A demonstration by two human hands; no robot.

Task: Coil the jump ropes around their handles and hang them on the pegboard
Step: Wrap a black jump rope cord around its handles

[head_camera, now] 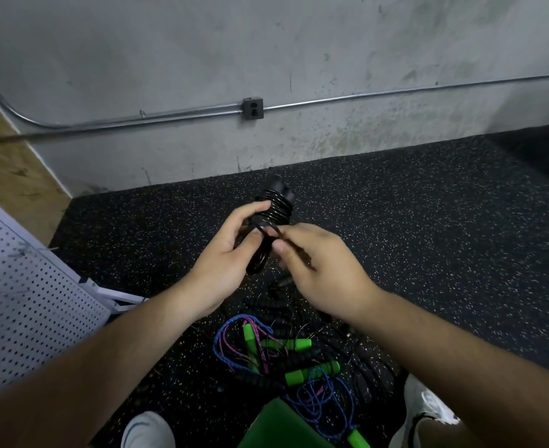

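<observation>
We hold the black jump rope [274, 206] above the floor [428, 221], long axis near to far, handle tips [281, 185] toward the far wall [299, 43]. Glossy coils wrap it. Left hand [231, 253] grips the coils; right hand [321, 270] pinches its loose end

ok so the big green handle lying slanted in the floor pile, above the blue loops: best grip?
Probably mid-shaft on the green handle, coming down from above, fingers across its width. It lies flat on the floor with its top bare, while blue cord tangles along its near side, so a low sideways reach would likely snag.
</observation>
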